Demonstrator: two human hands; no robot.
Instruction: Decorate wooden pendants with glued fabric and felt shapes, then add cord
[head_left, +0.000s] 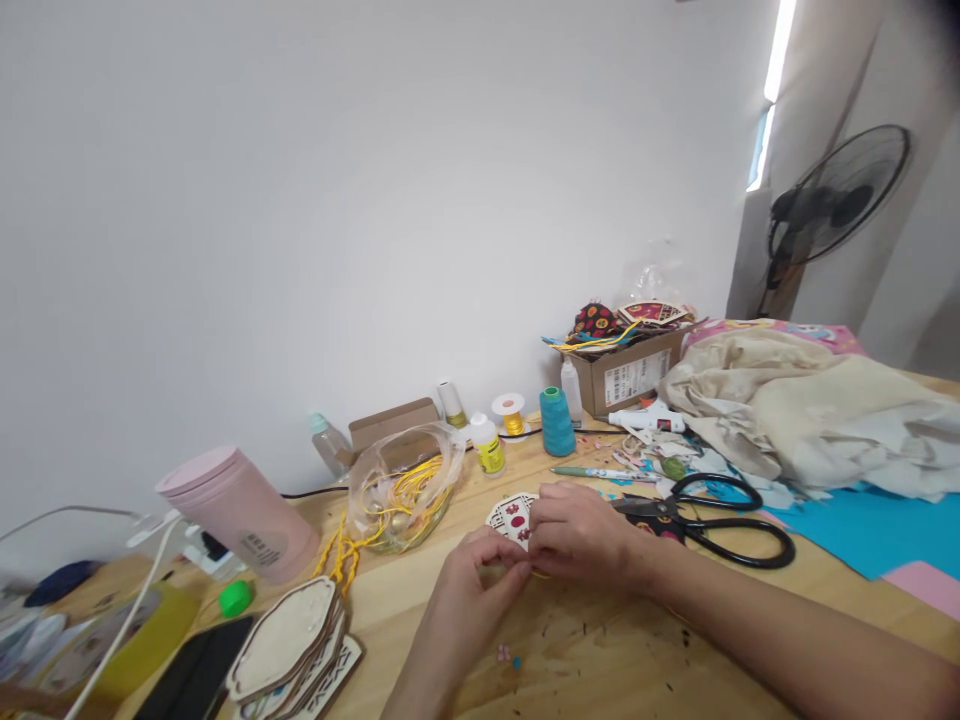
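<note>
A small round white piece with red patterns and a cut lattice edge point(512, 517) is between my two hands over the wooden table. My left hand point(480, 585) pinches its lower edge between thumb and fingers. My right hand point(574, 530) covers its right side with curled fingers; its fingertips are close to the left thumb. A bit of yellow cord shows under the right hand. Black-handled scissors point(701, 515) lie just right of my right hand, over a dark patterned piece.
Stacked wooden plaques point(289, 640), a phone point(196, 670) and a pink cup point(244, 515) stand left. Behind are yellow cords in plastic point(405, 500), a glue bottle point(487, 447), teal thread point(556, 423) and a full cardboard box point(626, 378). Cream cloth point(817, 405) lies right.
</note>
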